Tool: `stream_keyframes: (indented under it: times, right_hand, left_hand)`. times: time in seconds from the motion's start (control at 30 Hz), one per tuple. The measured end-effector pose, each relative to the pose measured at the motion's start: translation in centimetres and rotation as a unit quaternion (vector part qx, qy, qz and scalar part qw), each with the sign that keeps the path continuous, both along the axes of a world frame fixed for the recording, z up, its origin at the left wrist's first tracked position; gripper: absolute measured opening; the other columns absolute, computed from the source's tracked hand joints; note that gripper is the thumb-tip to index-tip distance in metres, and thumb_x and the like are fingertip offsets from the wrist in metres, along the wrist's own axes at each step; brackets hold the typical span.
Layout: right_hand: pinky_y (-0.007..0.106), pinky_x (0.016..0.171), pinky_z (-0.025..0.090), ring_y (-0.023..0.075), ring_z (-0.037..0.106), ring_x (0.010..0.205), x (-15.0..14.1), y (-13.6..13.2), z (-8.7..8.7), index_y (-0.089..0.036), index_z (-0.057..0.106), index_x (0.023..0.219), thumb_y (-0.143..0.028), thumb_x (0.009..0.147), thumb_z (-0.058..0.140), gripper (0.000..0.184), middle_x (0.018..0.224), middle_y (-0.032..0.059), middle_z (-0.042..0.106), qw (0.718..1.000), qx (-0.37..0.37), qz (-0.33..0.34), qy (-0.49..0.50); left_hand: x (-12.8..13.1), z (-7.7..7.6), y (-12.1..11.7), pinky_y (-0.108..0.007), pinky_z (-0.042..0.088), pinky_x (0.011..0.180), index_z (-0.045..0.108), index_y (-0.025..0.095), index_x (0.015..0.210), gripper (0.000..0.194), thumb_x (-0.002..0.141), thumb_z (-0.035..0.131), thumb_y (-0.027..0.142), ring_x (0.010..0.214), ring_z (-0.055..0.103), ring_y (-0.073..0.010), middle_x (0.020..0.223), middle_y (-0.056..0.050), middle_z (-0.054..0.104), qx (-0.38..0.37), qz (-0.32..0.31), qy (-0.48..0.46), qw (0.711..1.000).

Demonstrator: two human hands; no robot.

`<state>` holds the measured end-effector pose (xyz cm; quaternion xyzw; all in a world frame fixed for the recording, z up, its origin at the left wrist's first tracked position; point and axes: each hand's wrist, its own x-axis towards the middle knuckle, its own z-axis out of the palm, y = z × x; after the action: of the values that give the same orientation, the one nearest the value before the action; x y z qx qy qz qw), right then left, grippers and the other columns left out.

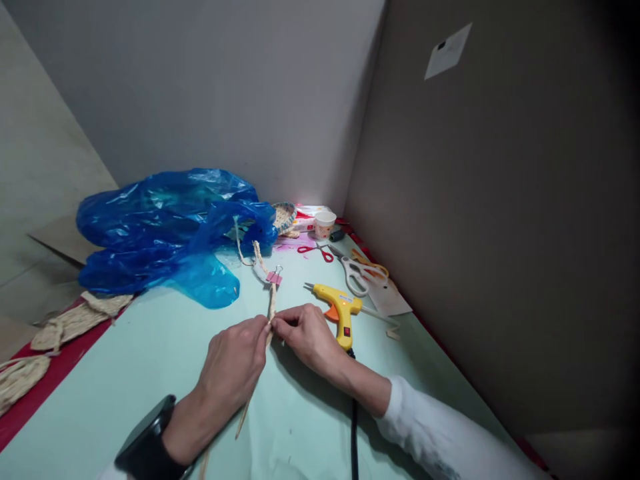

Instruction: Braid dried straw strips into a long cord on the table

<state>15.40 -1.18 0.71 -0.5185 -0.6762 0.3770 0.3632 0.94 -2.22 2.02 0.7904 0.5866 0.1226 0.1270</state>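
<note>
A pale straw-coloured braid [273,299] runs toward me from a pink binder clip [274,278] that grips its far part. My left hand [237,350] pinches the braid's near end from the left, thumb and forefinger closed. Facing it, my right hand [307,335] pinches the same spot, its fingertips almost touching the left ones. Loose strands [245,417] trail below the hands toward the table's near side. Just right of my right hand lies a yellow glue gun [340,307] with an orange trigger, its black cord running toward me.
A crumpled blue plastic bag [170,227] fills the back left. White-handled scissors [356,275], red scissors [317,251], a paper cup [325,225] and a small woven basket [285,217] lie at the back. Woven straw soles [75,325] rest on the left edge. A wall [475,233] borders the right.
</note>
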Motion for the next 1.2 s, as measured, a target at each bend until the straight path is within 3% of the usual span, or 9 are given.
stream_keyframes:
  times: [0.13,0.3,0.57,0.63,0.77,0.87,0.97,1.07,1.2]
  right_hand:
    - [0.023,0.05,0.021,0.0083,0.027,0.053,0.0,-0.2,-0.1,-0.013,0.052,0.052,-0.018,0.077,0.048,0.026,0.05,-0.0044,0.034,1.0,0.013,-0.017,0.0]
    - [0.022,0.052,0.025,0.0086,0.036,0.053,0.3,-0.3,-0.3,-0.013,0.06,0.059,-0.022,0.081,0.047,0.027,0.051,-0.0034,0.047,0.997,-0.041,0.017,0.067]
    - [0.022,0.058,0.033,0.0103,0.043,0.059,0.4,-0.4,0.0,-0.011,0.067,0.068,-0.029,0.079,0.057,0.023,0.06,-0.0003,0.054,0.955,-0.159,0.052,0.246]
    - [0.022,0.057,0.033,0.0106,0.044,0.058,0.5,-0.4,0.2,-0.011,0.069,0.069,-0.027,0.078,0.058,0.022,0.06,0.0007,0.056,0.955,-0.169,0.037,0.241]
    - [0.021,0.055,0.031,0.0085,0.036,0.051,0.7,-0.5,0.4,-0.012,0.07,0.064,-0.026,0.077,0.058,0.022,0.053,-0.0014,0.052,0.967,-0.161,-0.004,0.199]
    - [0.022,0.058,0.036,0.0087,0.04,0.051,0.5,-0.6,0.2,-0.012,0.07,0.066,-0.026,0.078,0.056,0.023,0.056,-0.0001,0.057,0.956,-0.167,0.011,0.239]
    - [0.024,0.064,0.041,0.0113,0.049,0.053,0.2,-0.6,0.0,-0.011,0.07,0.069,-0.027,0.079,0.053,0.025,0.057,0.0021,0.06,0.934,-0.176,0.057,0.307]
    - [0.025,0.067,0.042,0.0136,0.055,0.058,0.2,-0.5,-0.2,-0.012,0.07,0.071,-0.025,0.08,0.051,0.024,0.061,0.003,0.064,0.939,-0.17,0.063,0.293]
    - [0.025,0.07,0.041,0.015,0.058,0.066,0.6,-0.5,0.1,-0.012,0.07,0.071,-0.018,0.081,0.047,0.026,0.065,0.0029,0.066,0.975,-0.121,0.054,0.181]
  left_hand:
    - [0.0,0.3,-0.1,-0.03,0.035,0.062,0.045,0.022,0.066,0.03,0.091,0.029,0.029,0.064,0.057,-0.0207,0.063,-0.004,0.06,-0.039,0.01,-0.088,0.995]
    - [0.7,0.0,-1.2,-0.027,0.036,0.05,0.046,0.022,0.065,0.034,0.091,0.031,0.038,0.038,0.048,-0.014,0.051,0.002,0.056,-0.168,0.04,-0.235,0.956]
    - [1.1,-0.6,-2.2,-0.034,0.034,0.062,0.06,0.019,0.081,0.033,0.092,0.03,0.027,0.066,0.063,-0.0252,0.077,-0.011,0.069,-0.044,-0.056,-0.052,0.996]
    - [0.7,-0.2,-1.9,-0.034,0.034,0.063,0.06,0.021,0.073,0.035,0.092,0.034,0.033,0.068,0.063,-0.0241,0.075,-0.009,0.068,-0.033,-0.063,-0.065,0.995]
    - [-0.4,0.5,-0.2,-0.033,0.037,0.072,0.059,0.02,0.072,0.031,0.09,0.037,0.034,0.077,0.058,-0.0224,0.079,-0.006,0.064,0.016,0.032,-0.175,0.984]
    - [-0.7,0.2,1.1,-0.033,0.041,0.076,0.058,0.019,0.088,0.023,0.087,0.043,0.036,0.082,0.057,-0.0213,0.084,-0.005,0.063,-0.09,0.019,-0.303,0.948]
    - [-0.3,-0.6,1.7,-0.026,0.042,0.059,0.053,0.019,0.085,0.022,0.084,0.048,0.041,0.061,0.053,-0.0133,0.071,0.001,0.056,-0.249,-0.037,-0.444,0.86]
    - [0.4,-1.0,1.9,-0.018,0.02,0.037,0.046,0.02,0.081,0.026,0.08,0.054,0.045,0.038,0.028,-0.0039,0.058,0.009,0.042,-0.344,-0.002,-0.503,0.792]
    - [0.7,-1.1,1.9,-0.019,0.004,0.034,0.044,0.021,0.078,0.028,0.077,0.055,0.047,0.035,0.011,-0.0024,0.051,0.012,0.034,-0.381,0.045,-0.494,0.78]
